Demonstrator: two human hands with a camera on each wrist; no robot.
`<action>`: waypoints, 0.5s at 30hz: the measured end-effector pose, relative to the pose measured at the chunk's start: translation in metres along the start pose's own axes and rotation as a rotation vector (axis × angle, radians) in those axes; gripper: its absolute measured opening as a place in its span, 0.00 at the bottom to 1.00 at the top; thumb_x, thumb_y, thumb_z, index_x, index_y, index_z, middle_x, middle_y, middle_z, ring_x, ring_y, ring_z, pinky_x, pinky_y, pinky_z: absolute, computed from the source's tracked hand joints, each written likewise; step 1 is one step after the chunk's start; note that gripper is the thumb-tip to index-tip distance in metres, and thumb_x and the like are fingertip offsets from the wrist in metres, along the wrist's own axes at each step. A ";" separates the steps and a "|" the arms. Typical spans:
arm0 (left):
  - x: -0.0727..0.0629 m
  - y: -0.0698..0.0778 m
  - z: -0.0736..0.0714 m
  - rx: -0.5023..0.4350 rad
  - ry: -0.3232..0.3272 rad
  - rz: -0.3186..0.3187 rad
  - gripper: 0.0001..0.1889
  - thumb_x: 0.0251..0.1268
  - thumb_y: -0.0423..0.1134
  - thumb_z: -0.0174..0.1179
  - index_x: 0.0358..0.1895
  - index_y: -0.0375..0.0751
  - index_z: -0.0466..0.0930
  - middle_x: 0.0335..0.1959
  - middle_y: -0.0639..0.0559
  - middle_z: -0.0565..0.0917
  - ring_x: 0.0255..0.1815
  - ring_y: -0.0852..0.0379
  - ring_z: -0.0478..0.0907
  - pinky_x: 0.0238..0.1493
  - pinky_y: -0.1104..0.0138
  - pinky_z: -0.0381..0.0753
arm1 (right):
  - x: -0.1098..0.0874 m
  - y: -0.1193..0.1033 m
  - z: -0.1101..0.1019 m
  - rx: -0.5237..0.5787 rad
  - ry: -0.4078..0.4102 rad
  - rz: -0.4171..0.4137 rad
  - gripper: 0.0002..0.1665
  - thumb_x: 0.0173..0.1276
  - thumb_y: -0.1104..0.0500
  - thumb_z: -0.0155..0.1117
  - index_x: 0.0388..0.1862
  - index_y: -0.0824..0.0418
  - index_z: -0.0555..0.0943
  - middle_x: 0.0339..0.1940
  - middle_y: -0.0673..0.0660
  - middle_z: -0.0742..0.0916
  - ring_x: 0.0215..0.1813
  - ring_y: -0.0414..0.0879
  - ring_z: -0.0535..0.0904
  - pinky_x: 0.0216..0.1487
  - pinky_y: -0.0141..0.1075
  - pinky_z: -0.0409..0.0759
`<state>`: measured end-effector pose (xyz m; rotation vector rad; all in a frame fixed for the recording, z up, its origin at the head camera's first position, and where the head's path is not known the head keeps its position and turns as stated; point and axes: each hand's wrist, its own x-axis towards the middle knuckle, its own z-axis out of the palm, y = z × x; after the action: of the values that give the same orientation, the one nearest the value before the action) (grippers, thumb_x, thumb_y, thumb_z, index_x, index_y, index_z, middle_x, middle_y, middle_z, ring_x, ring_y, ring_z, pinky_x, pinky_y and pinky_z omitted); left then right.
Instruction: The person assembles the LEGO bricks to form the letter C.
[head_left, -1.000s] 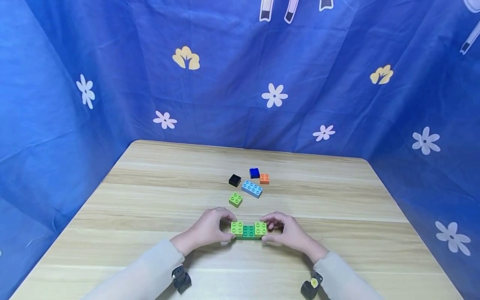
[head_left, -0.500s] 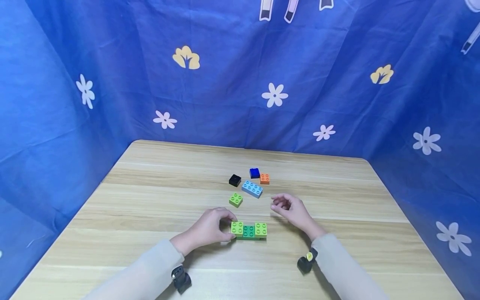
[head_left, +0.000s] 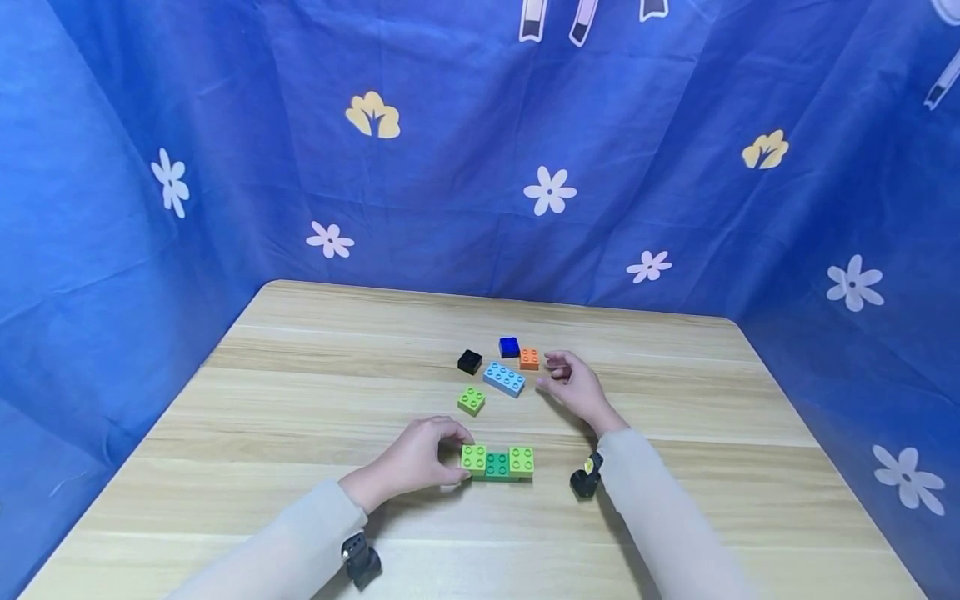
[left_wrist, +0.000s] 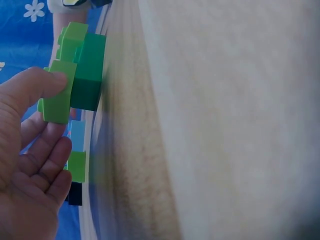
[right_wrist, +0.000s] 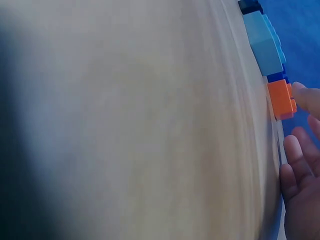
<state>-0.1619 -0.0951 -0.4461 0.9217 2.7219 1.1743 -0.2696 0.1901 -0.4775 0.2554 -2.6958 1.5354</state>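
Near the front of the table, my left hand (head_left: pixel 420 454) pinches the left end of a built piece, thumb and fingers on a light green brick (head_left: pixel 474 457). That brick and a second light green brick (head_left: pixel 522 461) sit at the two ends of a dark green brick (head_left: pixel 497 467); in the left wrist view the dark green brick (left_wrist: pixel 89 72) shows beneath them. My right hand (head_left: pixel 577 387) hovers just right of an orange brick (head_left: pixel 529 359), fingers loosely bent and holding nothing. In the right wrist view the orange brick (right_wrist: pixel 281 100) lies close to the fingertips.
Around the orange brick lie a dark blue brick (head_left: pixel 509 347), a long light blue brick (head_left: pixel 504 379) and a black brick (head_left: pixel 469 362). A loose light green brick (head_left: pixel 471 402) lies closer to my left hand. Behind the wooden table (head_left: pixel 337 350) hangs a blue patterned cloth (head_left: pixel 450 208).
My right hand has let go of the right end of the built piece and moved away across the table to beside the orange brick. The left hand has kept its hold in place.
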 end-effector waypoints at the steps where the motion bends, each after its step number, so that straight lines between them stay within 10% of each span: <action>1: 0.000 0.000 0.000 -0.001 -0.002 0.000 0.18 0.40 0.36 0.75 0.39 0.43 0.82 0.36 0.59 0.82 0.41 0.56 0.78 0.49 0.60 0.76 | 0.002 0.000 0.001 -0.008 -0.003 0.009 0.31 0.59 0.60 0.72 0.61 0.61 0.74 0.54 0.58 0.81 0.49 0.50 0.77 0.51 0.42 0.77; 15: 0.001 -0.001 0.001 0.002 -0.005 -0.003 0.18 0.40 0.36 0.75 0.40 0.43 0.82 0.37 0.59 0.82 0.41 0.57 0.78 0.50 0.60 0.76 | 0.025 -0.002 0.012 -0.155 -0.040 0.016 0.37 0.60 0.60 0.69 0.68 0.61 0.67 0.63 0.60 0.76 0.57 0.53 0.74 0.59 0.43 0.72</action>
<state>-0.1625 -0.0944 -0.4470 0.9186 2.7197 1.1674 -0.2930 0.1754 -0.4794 0.2623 -2.8353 1.3293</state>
